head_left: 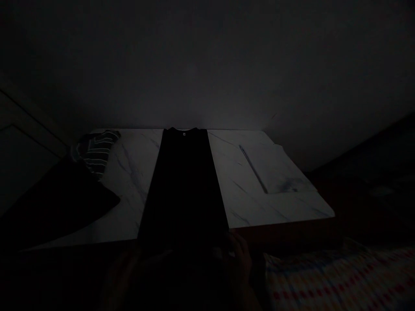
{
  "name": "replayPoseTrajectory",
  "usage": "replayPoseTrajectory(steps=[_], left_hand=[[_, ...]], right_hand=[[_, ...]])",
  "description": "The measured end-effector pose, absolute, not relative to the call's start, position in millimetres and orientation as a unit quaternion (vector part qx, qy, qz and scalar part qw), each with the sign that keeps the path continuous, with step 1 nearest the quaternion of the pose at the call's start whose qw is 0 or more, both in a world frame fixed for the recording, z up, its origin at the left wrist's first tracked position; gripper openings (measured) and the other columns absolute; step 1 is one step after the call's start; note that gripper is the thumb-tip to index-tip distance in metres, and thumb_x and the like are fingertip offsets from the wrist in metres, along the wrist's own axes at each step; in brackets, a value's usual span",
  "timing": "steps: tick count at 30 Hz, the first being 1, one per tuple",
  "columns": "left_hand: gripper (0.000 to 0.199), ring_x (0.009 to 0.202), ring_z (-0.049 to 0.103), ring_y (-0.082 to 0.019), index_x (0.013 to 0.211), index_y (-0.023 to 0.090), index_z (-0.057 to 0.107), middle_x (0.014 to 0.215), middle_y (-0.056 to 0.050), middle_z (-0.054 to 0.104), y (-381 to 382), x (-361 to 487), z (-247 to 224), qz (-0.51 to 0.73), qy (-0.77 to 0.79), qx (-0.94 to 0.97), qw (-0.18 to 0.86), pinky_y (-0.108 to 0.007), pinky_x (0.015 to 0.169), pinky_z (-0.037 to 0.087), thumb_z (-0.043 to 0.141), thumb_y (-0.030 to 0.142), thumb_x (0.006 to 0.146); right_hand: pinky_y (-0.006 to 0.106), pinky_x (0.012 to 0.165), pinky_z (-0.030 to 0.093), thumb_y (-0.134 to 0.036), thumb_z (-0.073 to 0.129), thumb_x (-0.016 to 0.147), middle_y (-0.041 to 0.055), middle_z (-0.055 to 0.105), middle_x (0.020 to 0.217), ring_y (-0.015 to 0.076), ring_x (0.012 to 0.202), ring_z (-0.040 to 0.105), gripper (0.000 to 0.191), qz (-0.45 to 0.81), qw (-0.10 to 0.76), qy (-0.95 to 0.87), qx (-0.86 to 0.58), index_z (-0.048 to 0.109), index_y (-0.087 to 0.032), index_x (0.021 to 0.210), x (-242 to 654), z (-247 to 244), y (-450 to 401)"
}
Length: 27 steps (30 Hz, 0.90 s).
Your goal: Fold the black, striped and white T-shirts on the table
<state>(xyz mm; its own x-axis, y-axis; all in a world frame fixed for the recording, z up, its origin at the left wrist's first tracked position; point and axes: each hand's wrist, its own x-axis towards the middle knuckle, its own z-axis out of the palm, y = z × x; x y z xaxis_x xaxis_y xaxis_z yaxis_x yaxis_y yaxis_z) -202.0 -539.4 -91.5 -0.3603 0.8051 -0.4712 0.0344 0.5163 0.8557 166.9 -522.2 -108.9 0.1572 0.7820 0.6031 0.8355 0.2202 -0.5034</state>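
Light very low, detail poor; nearest, at the lower right of the frame, a cloth patterned in rows of red, orange and blue spots (340,283); left of it, at bottom centre-right, the right hand (240,255), fingers bent at the near right corner of a plain black, flat-laid fabric garment (184,185); whether they pinch the cloth, cannot tell; the left hand (125,268), bottom centre-left, a dim shape by the near left corner; its grip also cannot be told; the garment runs up the centre of the frame as a long narrow panel, neckline at the far end, a small pale square mark (184,134) just below it; under it, a white, grey-veined, marble-patterned tabletop (249,211) with a dark reddish-brown front edge (292,231); at left, a black heap of cloth (61,198) spreads over the table; right of centre, a flat white piece (275,168), dark along its left side, smudged grey near its lower right; farther, at the table's upper left, a dark cloth with pale stripes (98,153), crumpled; behind all, a plain grey wall (201,65) fills the upper frame.
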Motion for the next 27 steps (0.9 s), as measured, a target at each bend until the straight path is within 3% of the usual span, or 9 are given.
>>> replayPoseTrajectory(steps=[3, 6, 8, 11, 14, 19, 24, 27], left_hand=[[0.048, 0.119, 0.063, -0.039, 0.089, 0.026, 0.075, 0.109, -0.008, 0.076, -534.9, -162.1, -71.7, 0.331, 0.740, 0.371, 0.454, -0.052, 0.108, 0.047, 0.073, 0.068, 0.065], [0.057, 0.121, 0.063, -0.033, 0.104, 0.026, 0.076, 0.122, -0.010, 0.073, -518.0, -91.3, -57.0, 0.263, 0.607, 0.444, 0.604, -0.047, 0.112, 0.044, 0.073, 0.071, 0.070], [0.078, 0.128, 0.059, -0.034, 0.115, 0.023, 0.072, 0.133, -0.014, 0.067, -505.3, -46.0, -55.1, 0.259, 0.528, 0.371, 0.719, -0.044, 0.110, 0.045, 0.084, 0.072, 0.055], [0.090, 0.130, 0.057, -0.037, 0.122, 0.016, 0.067, 0.141, -0.020, 0.061, -493.7, -4.3, -59.3, 0.285, 0.538, 0.246, 0.754, -0.044, 0.106, 0.048, 0.090, 0.067, 0.051], [0.075, 0.121, 0.063, -0.034, 0.121, 0.015, 0.065, 0.137, -0.019, 0.063, -491.6, 6.2, -59.8, 0.307, 0.594, 0.188, 0.719, -0.042, 0.099, 0.052, 0.091, 0.053, 0.062], [0.050, 0.096, 0.072, -0.027, 0.115, 0.015, 0.064, 0.127, -0.015, 0.068, -491.5, 1.8, -45.8, 0.305, 0.638, 0.144, 0.692, -0.035, 0.079, 0.057, 0.086, 0.030, 0.073], [0.054, 0.075, 0.071, -0.022, 0.112, 0.013, 0.066, 0.093, -0.009, 0.075, -493.7, -1.2, -43.1, 0.304, 0.617, 0.173, 0.705, -0.031, 0.066, 0.053, 0.086, 0.040, 0.069], [0.063, 0.074, 0.070, -0.021, 0.110, 0.014, 0.067, 0.088, -0.008, 0.074, -495.3, -3.9, -46.5, 0.313, 0.614, 0.201, 0.696, -0.031, 0.065, 0.052, 0.088, 0.051, 0.062]], right_hand=[[0.036, 0.074, 0.062, -0.029, 0.058, 0.092, 0.0118, 0.067, 0.114, 0.0257, 0.099, 0.069, 0.035, -0.021, 0.440, -0.631, -0.639, 0.062, -0.023, 0.126, 165.1, -113.5, -518.8], [0.036, 0.074, 0.062, -0.030, 0.061, 0.089, 0.0127, 0.066, 0.115, 0.0262, 0.098, 0.068, 0.036, -0.017, 0.435, -0.644, -0.629, 0.064, -0.023, 0.124, 163.8, -117.5, -516.8], [0.036, 0.074, 0.061, -0.028, 0.059, 0.089, 0.0130, 0.067, 0.114, 0.0265, 0.100, 0.069, 0.033, -0.033, 0.438, -0.650, -0.620, 0.066, -0.023, 0.122, 163.5, -119.1, -516.0], [0.035, 0.074, 0.061, -0.025, 0.059, 0.089, 0.0124, 0.068, 0.112, 0.0261, 0.099, 0.069, 0.031, -0.045, 0.444, -0.652, -0.613, 0.068, -0.023, 0.118, 164.7, -119.4, -516.6], [0.035, 0.077, 0.060, -0.022, 0.061, 0.087, 0.0113, 0.067, 0.111, 0.0248, 0.097, 0.069, 0.035, -0.040, 0.443, -0.658, -0.608, 0.067, -0.023, 0.122, 165.6, -117.5, -519.4], [0.043, 0.082, 0.060, -0.028, 0.063, 0.084, 0.0141, 0.061, 0.124, 0.0298, 0.108, 0.064, 0.053, -0.026, 0.428, -0.650, -0.628, 0.058, -0.023, 0.137, 159.7, -116.2, -521.3], [0.040, 0.079, 0.060, -0.023, 0.058, 0.086, 0.0120, 0.064, 0.116, 0.0277, 0.103, 0.066, 0.037, -0.002, 0.449, -0.612, -0.651, 0.067, -0.023, 0.122, 157.5, -125.5, -518.3], [0.038, 0.077, 0.061, -0.021, 0.058, 0.087, 0.0115, 0.066, 0.113, 0.0264, 0.099, 0.067, 0.031, 0.014, 0.467, -0.593, -0.656, 0.071, -0.023, 0.115, 161.0, -131.2, -518.8]])
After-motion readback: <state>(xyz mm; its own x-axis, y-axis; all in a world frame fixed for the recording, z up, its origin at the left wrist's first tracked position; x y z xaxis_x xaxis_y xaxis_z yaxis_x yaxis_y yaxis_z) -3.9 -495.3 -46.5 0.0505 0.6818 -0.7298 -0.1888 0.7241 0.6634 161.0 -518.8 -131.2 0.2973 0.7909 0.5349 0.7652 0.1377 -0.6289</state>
